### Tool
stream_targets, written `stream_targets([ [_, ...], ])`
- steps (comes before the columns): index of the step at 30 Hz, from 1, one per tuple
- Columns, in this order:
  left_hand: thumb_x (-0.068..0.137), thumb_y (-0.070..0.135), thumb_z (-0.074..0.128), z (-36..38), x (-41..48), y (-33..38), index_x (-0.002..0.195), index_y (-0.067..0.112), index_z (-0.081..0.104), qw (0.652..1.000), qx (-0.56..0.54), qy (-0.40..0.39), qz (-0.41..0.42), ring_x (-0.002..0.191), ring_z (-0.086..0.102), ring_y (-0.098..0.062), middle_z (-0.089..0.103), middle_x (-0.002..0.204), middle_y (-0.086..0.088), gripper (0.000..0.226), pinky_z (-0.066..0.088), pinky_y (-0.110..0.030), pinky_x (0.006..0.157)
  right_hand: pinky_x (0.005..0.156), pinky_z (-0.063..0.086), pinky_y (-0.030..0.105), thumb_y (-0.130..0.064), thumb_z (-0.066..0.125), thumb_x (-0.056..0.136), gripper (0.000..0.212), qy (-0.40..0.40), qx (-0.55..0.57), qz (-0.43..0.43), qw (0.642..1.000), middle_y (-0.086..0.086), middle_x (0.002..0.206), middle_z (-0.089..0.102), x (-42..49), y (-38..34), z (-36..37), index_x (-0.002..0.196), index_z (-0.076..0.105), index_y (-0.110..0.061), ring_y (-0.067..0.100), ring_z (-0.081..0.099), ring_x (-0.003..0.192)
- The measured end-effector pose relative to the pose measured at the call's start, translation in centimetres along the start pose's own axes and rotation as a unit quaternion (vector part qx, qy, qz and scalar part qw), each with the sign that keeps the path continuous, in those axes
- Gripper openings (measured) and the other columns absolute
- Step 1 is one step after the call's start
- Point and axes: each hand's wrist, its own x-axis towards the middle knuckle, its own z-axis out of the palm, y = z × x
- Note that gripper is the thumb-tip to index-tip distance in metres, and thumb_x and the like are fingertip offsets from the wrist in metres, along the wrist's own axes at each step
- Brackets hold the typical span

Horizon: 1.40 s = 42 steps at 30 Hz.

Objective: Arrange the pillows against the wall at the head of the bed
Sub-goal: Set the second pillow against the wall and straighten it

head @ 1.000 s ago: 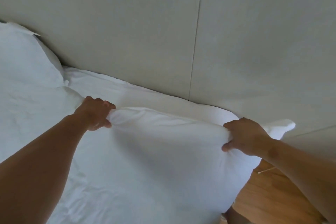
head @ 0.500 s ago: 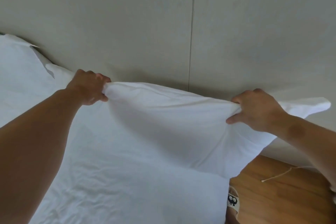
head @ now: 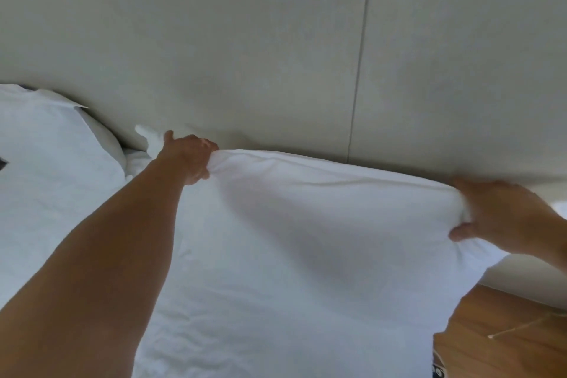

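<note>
We hold the pillow [head: 322, 224] by its top edge, raised at the head of the bed [head: 46, 224], its upper seam close under the wall [head: 276, 40]. Left hand [head: 190, 156] pinches a bunch of cover near the left corner; right hand [head: 503, 215] clamps the right corner, thumb in front. A second pillow [head: 55, 138] leans at far left. To seat it well, we judge: keep the edge level, press flat to the wall, align beside the second pillow, release both hands together.
</note>
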Motion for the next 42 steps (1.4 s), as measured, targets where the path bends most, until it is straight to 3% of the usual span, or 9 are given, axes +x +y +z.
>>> stream_targets([
  [4, 0.095, 0.045, 0.069, -1.2, 0.4, -0.9, 0.131, 0.035, 0.064, 0.997, 0.053, 0.049, 0.007, 0.126, 0.064, -0.021, 0.072, 0.131, 0.005, 0.037, 0.037, -0.041, 0.109, 0.074, 0.05, 0.034, -0.061, 0.074, 0.075, 0.047, 0.064, -0.042, 0.024, 0.997, -0.004, 0.1, 0.072, 0.9, 0.1, -0.9, 0.116, 0.068, -0.04, 0.025, 0.063, 0.1],
  [7, 0.095, 0.047, 0.068, -3.1, 0.9, -1.8, 0.124, 0.034, 0.066, 0.993, 0.082, 0.08, 0.003, 0.122, 0.066, -0.022, 0.074, 0.126, 0.005, 0.032, 0.042, -0.037, 0.1, 0.067, 0.043, 0.032, -0.059, 0.074, 0.078, 0.033, 0.09, -0.036, 0.019, 0.995, -0.006, 0.079, 0.057, 1.1, 0.1, -2.9, 0.101, 0.072, -0.035, 0.023, 0.055, 0.086],
  [12, 0.092, 0.046, 0.071, -5.2, 2.2, -3.5, 0.126, 0.034, 0.068, 0.993, 0.072, 0.093, -0.027, 0.124, 0.066, -0.022, 0.074, 0.124, 0.003, 0.036, 0.044, -0.038, 0.101, 0.065, 0.042, 0.031, -0.061, 0.074, 0.076, 0.03, 0.108, -0.046, 0.023, 0.993, -0.01, 0.078, 0.057, 1.0, -1.4, -4.3, 0.097, 0.071, -0.039, 0.02, 0.052, 0.079],
  [15, 0.093, 0.041, 0.072, -4.0, 3.7, -3.1, 0.138, 0.032, 0.062, 0.998, 0.037, 0.046, -0.038, 0.132, 0.059, -0.023, 0.07, 0.133, 0.002, 0.047, 0.039, -0.045, 0.111, 0.065, 0.041, 0.031, -0.059, 0.076, 0.076, 0.032, 0.121, -0.042, 0.031, 0.991, -0.004, 0.088, 0.071, 1.0, -2.5, -3.5, 0.1, 0.073, -0.039, 0.026, 0.066, 0.089],
  [20, 0.09, 0.038, 0.077, -2.3, 5.3, -2.0, 0.151, 0.04, 0.046, 0.999, -0.016, 0.008, -0.051, 0.139, 0.052, -0.024, 0.063, 0.143, 0.002, 0.069, 0.036, -0.05, 0.112, 0.087, 0.047, 0.035, -0.06, 0.08, 0.068, 0.051, 0.097, -0.08, -0.005, 0.992, -0.006, 0.108, 0.074, 2.0, -3.5, -2.1, 0.11, 0.071, -0.033, 0.023, 0.068, 0.106],
  [27, 0.092, 0.05, 0.072, -3.1, 4.9, -3.6, 0.136, 0.019, 0.065, 0.997, 0.007, 0.052, -0.062, 0.129, 0.062, -0.027, 0.07, 0.131, -0.009, 0.054, 0.048, -0.038, 0.104, 0.076, 0.054, 0.037, -0.049, 0.076, 0.082, 0.035, 0.101, -0.011, 0.005, 0.995, 0.001, 0.105, 0.076, 1.3, -3.7, -2.7, 0.111, 0.073, -0.031, 0.032, 0.069, 0.102],
  [32, 0.08, 0.056, 0.081, -2.7, 6.4, -6.6, 0.116, 0.031, 0.077, 0.994, 0.011, 0.107, -0.035, 0.112, 0.072, -0.03, 0.078, 0.12, -0.004, 0.044, 0.055, -0.037, 0.089, 0.073, 0.049, 0.037, -0.049, 0.076, 0.082, 0.029, 0.131, -0.014, -0.008, 0.991, 0.001, 0.099, 0.075, 1.1, -3.7, -3.9, 0.103, 0.075, -0.028, 0.032, 0.067, 0.1],
  [36, 0.067, 0.054, 0.09, 3.2, 12.6, -9.7, 0.106, 0.027, 0.081, 0.996, -0.01, 0.083, -0.03, 0.1, 0.073, -0.035, 0.078, 0.104, -0.012, 0.048, 0.058, -0.047, 0.09, 0.075, 0.052, 0.038, -0.049, 0.076, 0.081, 0.03, 0.137, -0.018, -0.01, 0.99, 0.002, 0.098, 0.075, 1.5, -4.2, -3.0, 0.102, 0.075, -0.027, 0.032, 0.066, 0.099],
  [42, 0.09, 0.045, 0.075, -1.0, 6.2, -3.7, 0.148, 0.034, 0.054, 0.995, -0.04, 0.081, -0.049, 0.134, 0.06, -0.03, 0.068, 0.141, -0.004, 0.063, 0.044, -0.046, 0.108, 0.075, 0.051, 0.037, -0.048, 0.079, 0.079, 0.037, 0.12, -0.014, -0.005, 0.993, -0.001, 0.102, 0.074, 2.8, -4.6, -1.4, 0.108, 0.074, -0.026, 0.031, 0.067, 0.1],
])
